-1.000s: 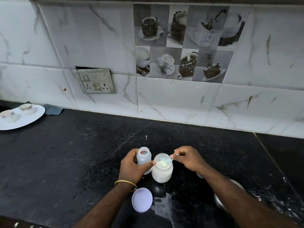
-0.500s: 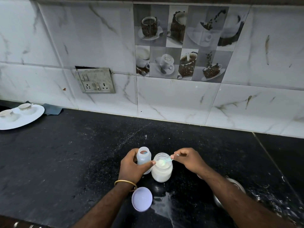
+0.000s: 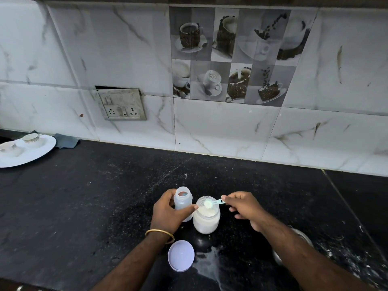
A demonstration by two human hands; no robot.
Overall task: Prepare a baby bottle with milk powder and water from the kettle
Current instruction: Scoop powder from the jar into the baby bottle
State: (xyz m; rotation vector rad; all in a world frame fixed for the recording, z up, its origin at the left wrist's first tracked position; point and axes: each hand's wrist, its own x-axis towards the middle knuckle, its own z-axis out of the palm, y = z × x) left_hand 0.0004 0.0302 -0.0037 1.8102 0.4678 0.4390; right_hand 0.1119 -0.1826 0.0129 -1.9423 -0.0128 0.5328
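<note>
While my left hand [image 3: 168, 215] is gripping the open bottle [image 3: 182, 200], my right hand [image 3: 243, 205] is pinching a heaped scoop [image 3: 210, 203] over the jar [image 3: 206, 220]; powdering under way, water pending.

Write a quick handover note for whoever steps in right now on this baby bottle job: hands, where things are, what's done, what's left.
Left hand grips the open baby bottle, upright on the black counter.
Right hand pinches the scoop, loaded with powder, above the open powder jar just right of the bottle.
Jar lid lies on the counter in front of the jar.
Done: jar opened, scoop filled.
Left: tip powder into the bottle, add kettle water, close. No kettle in view; whether the bottle already holds powder cannot be told.
</note>
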